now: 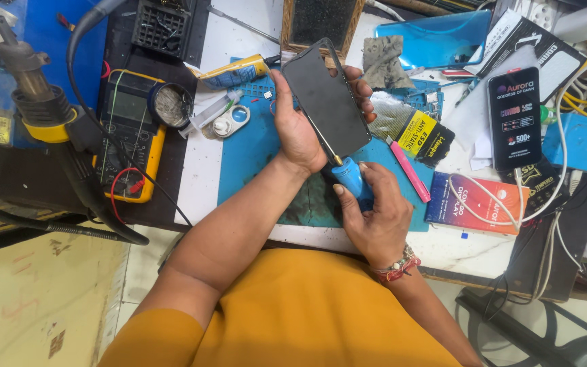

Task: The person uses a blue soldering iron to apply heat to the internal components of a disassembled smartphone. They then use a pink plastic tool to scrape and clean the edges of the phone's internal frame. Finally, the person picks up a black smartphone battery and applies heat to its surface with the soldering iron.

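Observation:
My left hand (298, 129) grips a black smartphone (326, 98), holding it tilted above a blue work mat (253, 149), with fingers wrapped around both long edges. My right hand (375, 214) is closed on a screwdriver with a blue handle (352, 178). Its thin metal shaft runs up and to the left, and its tip lies at the phone's lower left edge beside my left palm. A beaded bracelet sits on my right wrist.
A yellow multimeter (130, 136) and a hot-air gun (32, 81) lie at the left. A second phone with a lit screen (514, 115) lies at the right, cabled. A pink tool (410, 171), packets, a glue tube (236, 71) and boxes crowd the bench.

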